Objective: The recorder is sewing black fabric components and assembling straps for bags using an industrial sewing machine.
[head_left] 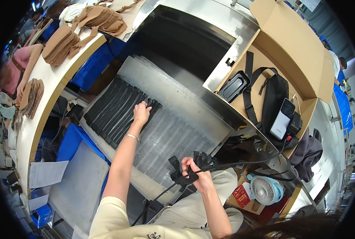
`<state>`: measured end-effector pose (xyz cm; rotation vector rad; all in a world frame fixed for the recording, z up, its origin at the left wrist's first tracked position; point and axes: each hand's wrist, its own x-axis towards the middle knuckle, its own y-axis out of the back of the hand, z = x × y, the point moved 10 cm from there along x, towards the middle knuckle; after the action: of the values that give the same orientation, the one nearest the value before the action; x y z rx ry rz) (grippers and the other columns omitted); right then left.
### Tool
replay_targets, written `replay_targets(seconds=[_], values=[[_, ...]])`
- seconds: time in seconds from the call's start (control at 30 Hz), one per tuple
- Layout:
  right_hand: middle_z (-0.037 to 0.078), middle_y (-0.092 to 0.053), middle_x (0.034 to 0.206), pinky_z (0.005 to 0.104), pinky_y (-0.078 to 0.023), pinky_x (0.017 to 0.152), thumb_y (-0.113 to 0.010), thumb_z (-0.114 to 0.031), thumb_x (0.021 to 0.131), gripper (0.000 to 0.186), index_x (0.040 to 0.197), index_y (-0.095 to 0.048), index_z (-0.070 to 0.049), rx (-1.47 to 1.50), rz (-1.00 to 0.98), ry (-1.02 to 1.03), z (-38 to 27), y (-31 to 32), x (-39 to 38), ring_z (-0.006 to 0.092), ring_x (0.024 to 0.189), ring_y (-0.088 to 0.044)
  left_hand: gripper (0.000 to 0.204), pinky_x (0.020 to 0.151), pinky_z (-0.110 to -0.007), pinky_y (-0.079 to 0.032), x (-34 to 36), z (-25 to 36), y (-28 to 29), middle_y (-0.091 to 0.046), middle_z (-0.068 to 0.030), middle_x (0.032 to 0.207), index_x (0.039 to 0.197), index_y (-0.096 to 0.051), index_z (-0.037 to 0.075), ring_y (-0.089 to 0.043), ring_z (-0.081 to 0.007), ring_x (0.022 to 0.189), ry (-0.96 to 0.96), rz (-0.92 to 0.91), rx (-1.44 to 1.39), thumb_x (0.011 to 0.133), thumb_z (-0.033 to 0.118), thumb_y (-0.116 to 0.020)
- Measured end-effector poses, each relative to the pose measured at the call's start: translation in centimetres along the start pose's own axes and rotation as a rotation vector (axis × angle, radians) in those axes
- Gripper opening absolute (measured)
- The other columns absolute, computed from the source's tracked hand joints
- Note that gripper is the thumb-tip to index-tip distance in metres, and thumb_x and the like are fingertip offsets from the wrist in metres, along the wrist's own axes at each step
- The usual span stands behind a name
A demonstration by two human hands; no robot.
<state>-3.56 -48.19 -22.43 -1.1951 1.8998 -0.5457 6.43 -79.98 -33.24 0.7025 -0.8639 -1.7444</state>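
Hands (141,112) on black straps (115,109) — workbench.

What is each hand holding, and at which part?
The right hand grips a bundle of black straps near its upper end. The left hand only touches the row of black straps on the metal tray.

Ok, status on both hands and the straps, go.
Left hand on the row of black straps, picking one. Right hand shut on a strap bundle. Black cable crosses the right hand.

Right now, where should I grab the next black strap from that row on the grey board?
Take the strap by its near right end, where the left hand already rests. The row of straps overlaps like shingles, so only that end lies exposed; come from the right and above.
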Motion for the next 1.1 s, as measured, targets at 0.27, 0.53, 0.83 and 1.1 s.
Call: replay_targets(seconds=[0.27,0.53,0.83,1.1], values=[[0.004,-0.05,0.075,0.0295,-0.039,0.06,-0.055,-0.02,0.09,0.021,0.1,-0.054,-0.001,-0.011,0.013,-0.035,0.4,-0.1,0.1,0.013,0.062,-0.043,0.014,0.079,-0.033,-0.048,-2.9,0.9,0.9,-0.048,-0.0111,0.117,0.079,-0.059,0.003,-0.053,-0.0222,0.098,-0.101,-0.255,-0.746,0.074,0.009,-0.071],[0.005,-0.053,0.089,0.0297,-0.043,0.07,-0.056,-0.018,0.09,0.026,0.108,-0.056,0.001,0.001,-0.026,0.017,0.4,-0.5,0.2,0.0136,0.073,-0.048,0.027,0.077,-0.037,-0.048,-1.2,-0.3,-1.2,-0.058,-0.019,0.098,0.078,-0.056,-0.003,-0.059,-0.0304,0.092,0.172,-0.037,-0.306,0.065,0.005,-0.078],[-0.001,-0.045,0.081,0.029,-0.042,0.07,-0.062,-0.011,0.085,0.027,0.108,-0.052,0.0,-0.034,-0.038,0.032,1.3,0.3,0.1,0.0115,0.074,-0.046,0.008,0.071,-0.028,-0.05,-15.6,6.8,7.8,-0.055,-0.0011,0.073,0.078,-0.054,0.0,-0.056,-0.0131,0.07,0.103,-0.882,-0.856,0.078,-0.005,-0.06],[-0.002,-0.057,0.1,0.0211,-0.042,0.066,-0.072,-0.009,0.074,0.056,0.125,-0.049,-0.006,-0.417,-0.153,0.071,2.1,-3.8,-0.6,0.0048,0.082,-0.05,0.016,0.069,-0.024,-0.05,-24.6,13.7,6.4,-0.059,-0.005,0.085,0.077,-0.052,0.001,-0.06,-0.0124,0.08,-0.009,-0.825,-0.989,0.075,-0.003,-0.067]])
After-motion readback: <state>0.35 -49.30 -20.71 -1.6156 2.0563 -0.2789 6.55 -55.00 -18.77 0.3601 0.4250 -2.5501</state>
